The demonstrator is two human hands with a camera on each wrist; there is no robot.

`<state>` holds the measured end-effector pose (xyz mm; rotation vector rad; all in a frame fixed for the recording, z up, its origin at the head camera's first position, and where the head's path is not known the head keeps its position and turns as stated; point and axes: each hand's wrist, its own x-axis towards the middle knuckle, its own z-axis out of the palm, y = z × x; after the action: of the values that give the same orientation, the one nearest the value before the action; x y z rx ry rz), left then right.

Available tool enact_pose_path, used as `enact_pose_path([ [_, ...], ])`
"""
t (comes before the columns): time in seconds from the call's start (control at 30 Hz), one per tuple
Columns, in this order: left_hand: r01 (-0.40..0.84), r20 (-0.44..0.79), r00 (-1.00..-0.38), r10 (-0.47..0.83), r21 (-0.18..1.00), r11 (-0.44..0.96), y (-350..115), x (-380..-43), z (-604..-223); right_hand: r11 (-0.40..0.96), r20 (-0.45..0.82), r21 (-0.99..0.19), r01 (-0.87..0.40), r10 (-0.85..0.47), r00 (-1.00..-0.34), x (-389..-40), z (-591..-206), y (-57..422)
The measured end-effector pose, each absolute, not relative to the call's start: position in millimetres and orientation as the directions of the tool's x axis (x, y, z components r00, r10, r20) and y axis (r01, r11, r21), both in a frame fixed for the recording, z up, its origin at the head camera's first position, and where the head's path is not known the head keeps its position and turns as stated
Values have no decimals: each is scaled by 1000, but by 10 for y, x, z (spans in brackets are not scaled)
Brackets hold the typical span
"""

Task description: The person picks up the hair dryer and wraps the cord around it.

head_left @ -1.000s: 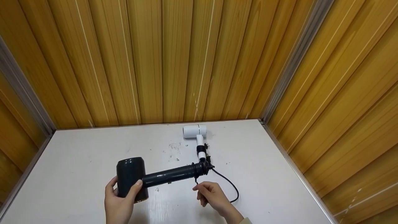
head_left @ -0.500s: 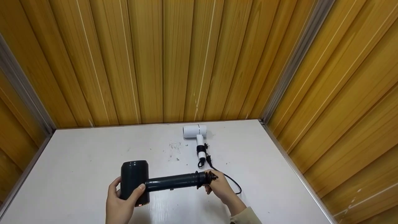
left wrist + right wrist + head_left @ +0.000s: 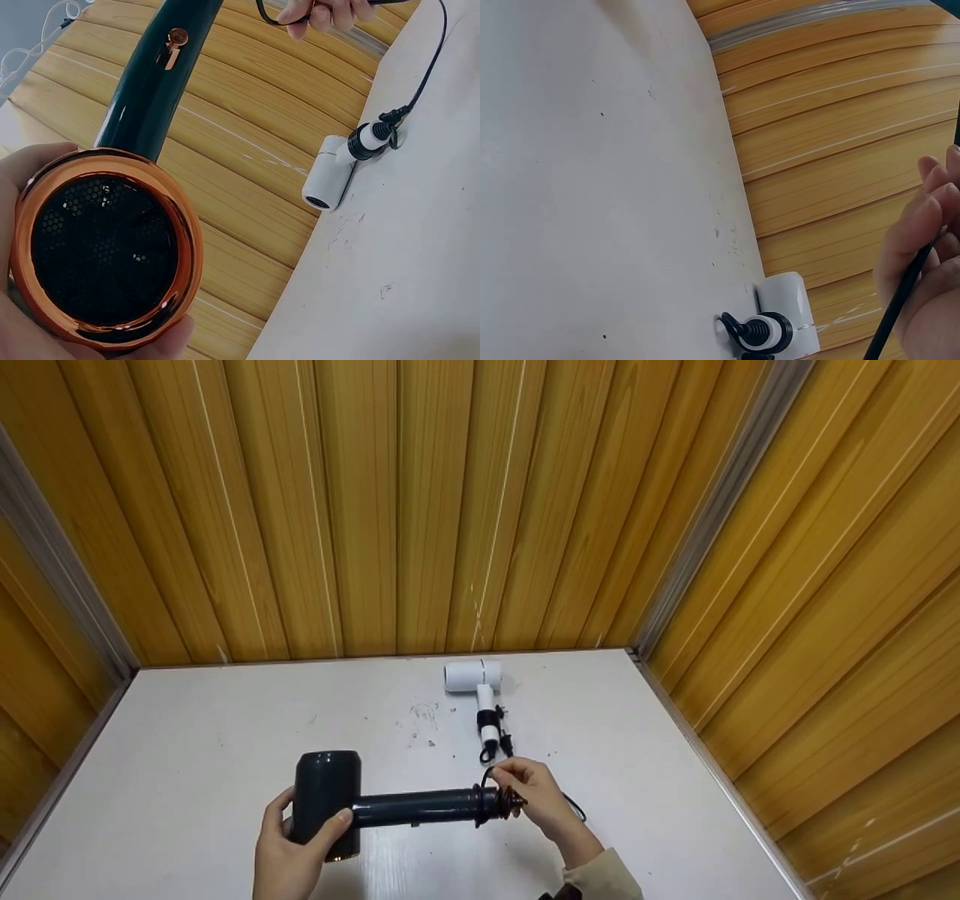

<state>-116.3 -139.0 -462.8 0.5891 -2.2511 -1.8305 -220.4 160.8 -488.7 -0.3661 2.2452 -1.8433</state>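
Observation:
A dark green hair dryer (image 3: 328, 795) is held above the table by my left hand (image 3: 289, 851), whose thumb and fingers wrap its barrel. In the left wrist view its copper-ringed rear grille (image 3: 105, 247) faces the camera, with a copper switch (image 3: 175, 49) on the handle. The handle points right, and black cord is coiled round its end (image 3: 495, 802). My right hand (image 3: 536, 795) pinches the black power cord (image 3: 900, 296) beside that end, fingers curled; a loop rises from the handle to the fingertips. The cord trails behind the hand toward the table.
A white hair dryer (image 3: 472, 676) with a black band round its handle lies near the table's back edge. A black plug (image 3: 506, 744) lies beside its handle. The white table (image 3: 225, 735) has dark scuffs and is enclosed by yellow wood-look panels (image 3: 427, 510).
My right hand has moved from below the handle end round behind it to above it, carrying the cord. The green hair dryer has shifted slightly right and its handle is more level.

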Motion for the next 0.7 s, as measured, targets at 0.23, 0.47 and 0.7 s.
enact_pose_path([
  [0.23, -216, -155, -922, -355, 966, 141, -1419, -1156, -4624, 197, 13, -976, -95, -383, -924, -2170, -4711, 1617],
  [0.47, -239, -151, -927, -343, 943, 230, -1442, -1132, -4674, 209, 29, -969, -129, -426, -904, -2080, -4538, 1612],
  [0.7, -249, -134, -926, -352, 919, 305, -1434, -1123, -4700, 235, 32, -961, -149, -441, -897, -2028, -4454, 1612],
])
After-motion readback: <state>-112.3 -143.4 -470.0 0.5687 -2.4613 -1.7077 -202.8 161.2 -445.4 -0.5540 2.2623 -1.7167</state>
